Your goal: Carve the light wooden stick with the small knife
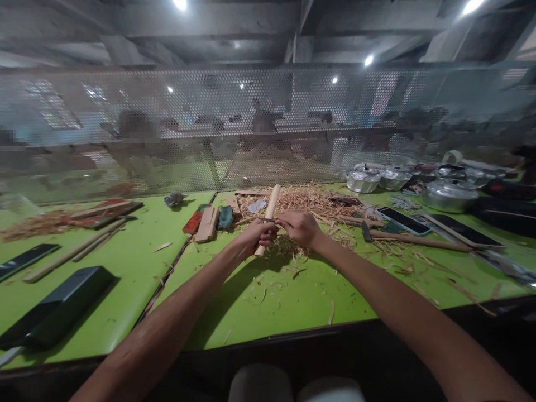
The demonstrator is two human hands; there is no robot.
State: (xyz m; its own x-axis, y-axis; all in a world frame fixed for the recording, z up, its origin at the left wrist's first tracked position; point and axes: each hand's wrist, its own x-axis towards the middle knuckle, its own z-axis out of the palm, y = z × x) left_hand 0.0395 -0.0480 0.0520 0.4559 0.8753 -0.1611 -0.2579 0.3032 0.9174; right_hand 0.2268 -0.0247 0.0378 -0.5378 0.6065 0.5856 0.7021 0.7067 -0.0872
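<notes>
My left hand (256, 237) is closed round a pale wooden stick (270, 207), which slants up and away over the green table (268, 301). My right hand (302, 228) is closed in a pinch beside it, its fingertips meeting the stick by the left hand; what it grips is too small to make out. A heap of wood shavings (312, 202) lies just behind and under both hands.
Wooden sticks (75, 251) and dark flat slabs (58, 307) lie at the left. Small wood blocks (207, 223) sit behind my left hand. At the right are phones (402, 220), long sticks (419, 241) and metal pots (450, 194). A perforated metal screen (251, 128) closes the table's far side.
</notes>
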